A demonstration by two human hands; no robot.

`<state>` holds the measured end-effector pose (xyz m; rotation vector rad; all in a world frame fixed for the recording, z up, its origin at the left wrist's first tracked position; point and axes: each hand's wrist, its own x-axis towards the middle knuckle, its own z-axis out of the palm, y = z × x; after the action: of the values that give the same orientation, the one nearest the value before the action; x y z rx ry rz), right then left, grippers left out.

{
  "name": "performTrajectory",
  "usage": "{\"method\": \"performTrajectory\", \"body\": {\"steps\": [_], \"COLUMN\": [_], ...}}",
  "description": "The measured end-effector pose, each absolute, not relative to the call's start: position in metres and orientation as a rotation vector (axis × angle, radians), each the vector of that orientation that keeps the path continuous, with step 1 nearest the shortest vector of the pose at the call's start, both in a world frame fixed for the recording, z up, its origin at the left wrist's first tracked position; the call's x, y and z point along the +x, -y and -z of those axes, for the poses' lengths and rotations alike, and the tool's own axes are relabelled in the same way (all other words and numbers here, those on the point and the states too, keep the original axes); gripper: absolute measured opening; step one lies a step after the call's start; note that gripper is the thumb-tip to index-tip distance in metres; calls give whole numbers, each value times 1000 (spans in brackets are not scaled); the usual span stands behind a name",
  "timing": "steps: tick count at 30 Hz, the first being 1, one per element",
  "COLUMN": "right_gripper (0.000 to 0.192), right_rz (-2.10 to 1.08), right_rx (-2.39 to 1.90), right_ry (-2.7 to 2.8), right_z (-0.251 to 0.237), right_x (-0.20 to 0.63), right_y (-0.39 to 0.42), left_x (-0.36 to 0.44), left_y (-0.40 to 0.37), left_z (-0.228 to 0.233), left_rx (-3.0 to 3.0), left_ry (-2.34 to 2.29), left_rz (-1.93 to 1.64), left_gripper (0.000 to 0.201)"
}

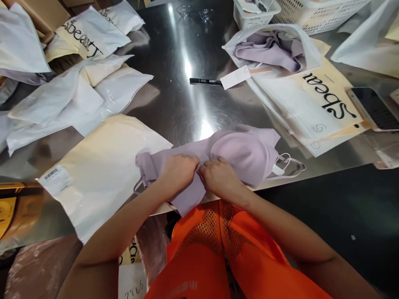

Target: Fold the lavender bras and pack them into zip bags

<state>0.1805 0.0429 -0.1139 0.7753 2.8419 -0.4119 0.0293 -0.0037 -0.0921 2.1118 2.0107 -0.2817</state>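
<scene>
Two hands on one lilac bra

Left hand (pixel 180 169) and right hand (pixel 219 176) pinch the lilac bra (pixel 240 155); one black pen (pixel 205 81) lies beyond it, one cream bag (pixel 102 170) beside it.

Polished, glossy metal surface (pixel 187 104) with bright glare streaks. Soft, matt lilac knit cloth in the bra (pixel 237 153) under both hands. Smooth, slightly shiny cream plastic mailer bag (pixel 102 166) with a paper label. Perforated white plastic basket (pixel 314 14). Matt black plastic marker (pixel 205 81).
</scene>
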Motion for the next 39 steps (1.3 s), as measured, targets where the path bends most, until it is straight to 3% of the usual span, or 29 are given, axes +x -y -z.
{"method": "performTrajectory", "body": {"steps": [3, 11, 17, 25, 34, 39], "right_gripper": [26, 26, 40, 37, 30, 29], "right_rz": [441, 446, 596, 719, 591, 431], "right_rx": [625, 461, 637, 841, 1256, 1290], "right_ry": [-2875, -2950, -3225, -3308, -3220, -3161], "right_z": [113, 116, 119, 99, 84, 76], "right_x": [188, 203, 228, 258, 314, 314], "right_y": [-47, -46, -37, -31, -36, -43], "left_x": [21, 11, 2, 2, 8, 40], "left_y": [3, 10, 19, 37, 34, 3], "left_z": [89, 87, 76, 66, 46, 40], "left_rx": [2110, 2092, 2015, 1871, 1874, 2211], "left_ry": [-2039, -2116, -2094, -2237, -2226, -1985], "left_rz": [271, 164, 95, 191, 24, 33], "left_gripper": [27, 36, 39, 34, 18, 28]}}
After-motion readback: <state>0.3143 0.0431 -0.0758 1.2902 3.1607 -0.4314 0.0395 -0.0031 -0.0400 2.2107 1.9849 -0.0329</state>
